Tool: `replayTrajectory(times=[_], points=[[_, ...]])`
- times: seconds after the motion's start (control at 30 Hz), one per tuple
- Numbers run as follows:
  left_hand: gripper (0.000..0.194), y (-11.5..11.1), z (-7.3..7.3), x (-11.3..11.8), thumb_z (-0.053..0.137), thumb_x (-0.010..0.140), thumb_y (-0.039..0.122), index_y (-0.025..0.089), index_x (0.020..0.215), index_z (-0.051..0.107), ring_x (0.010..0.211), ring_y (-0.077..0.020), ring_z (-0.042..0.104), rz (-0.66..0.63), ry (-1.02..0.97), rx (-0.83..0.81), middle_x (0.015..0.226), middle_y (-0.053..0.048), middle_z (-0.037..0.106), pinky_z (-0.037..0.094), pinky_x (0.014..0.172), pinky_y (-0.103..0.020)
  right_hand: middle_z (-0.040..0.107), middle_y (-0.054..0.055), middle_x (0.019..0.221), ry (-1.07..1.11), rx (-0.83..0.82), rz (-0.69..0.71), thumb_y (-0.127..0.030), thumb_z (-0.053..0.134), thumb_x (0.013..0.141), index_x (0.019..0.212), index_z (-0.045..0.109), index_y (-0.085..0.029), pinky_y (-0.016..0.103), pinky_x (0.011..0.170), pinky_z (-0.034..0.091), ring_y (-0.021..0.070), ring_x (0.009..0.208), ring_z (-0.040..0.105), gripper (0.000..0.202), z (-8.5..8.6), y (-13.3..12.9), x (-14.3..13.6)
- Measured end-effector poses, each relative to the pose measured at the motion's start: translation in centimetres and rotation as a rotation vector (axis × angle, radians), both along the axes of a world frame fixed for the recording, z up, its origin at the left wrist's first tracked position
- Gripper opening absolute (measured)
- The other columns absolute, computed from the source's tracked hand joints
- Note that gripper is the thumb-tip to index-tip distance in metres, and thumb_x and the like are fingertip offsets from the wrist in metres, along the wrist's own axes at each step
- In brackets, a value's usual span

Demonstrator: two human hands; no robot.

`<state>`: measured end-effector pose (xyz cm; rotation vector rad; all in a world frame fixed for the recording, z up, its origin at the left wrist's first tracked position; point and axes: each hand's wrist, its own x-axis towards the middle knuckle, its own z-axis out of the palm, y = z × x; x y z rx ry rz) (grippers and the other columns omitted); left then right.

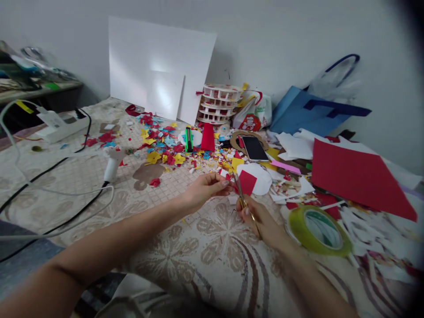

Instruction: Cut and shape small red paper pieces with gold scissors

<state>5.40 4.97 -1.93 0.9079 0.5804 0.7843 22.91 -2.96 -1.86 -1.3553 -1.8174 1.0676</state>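
My right hand (260,218) grips a pair of scissors (243,201) with gold-coloured handles. Their blades point up and away from me, close to the fingertips of my left hand (210,187). That left hand is closed in a pinch on a small red paper piece (235,186), mostly covered by the fingers, at the blades. Just behind the scissors lie a red paper square (247,181) and a white paper disc (264,179). Whether the blades touch the pinched paper I cannot tell.
Paper flowers (153,157) and scraps cover the table's middle. A tape roll (319,232), red sheet (357,179) and phone (254,148) lie right. A glue gun (113,165) with cables stands left. Behind are a tiered white structure (218,105) and a blue bag (304,110).
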Motion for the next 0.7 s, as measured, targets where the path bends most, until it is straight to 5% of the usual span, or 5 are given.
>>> replayTrajectory(times=[0.7], points=[[0.027, 0.1, -0.3, 0.1, 0.073, 0.064, 0.034, 0.010, 0.071, 0.062, 0.069, -0.0099, 0.060, 0.020, 0.012, 0.021, 0.073, -0.004, 0.066, 0.046, 0.075, -0.027, 0.046, -0.002, 0.062, -0.278, 0.038, -0.114, -0.048, 0.044, 0.084, 0.073, 0.044, -0.019, 0.026, 0.055, 0.031, 0.0131, 0.057, 0.039, 0.031, -1.1, 0.0, -0.2]])
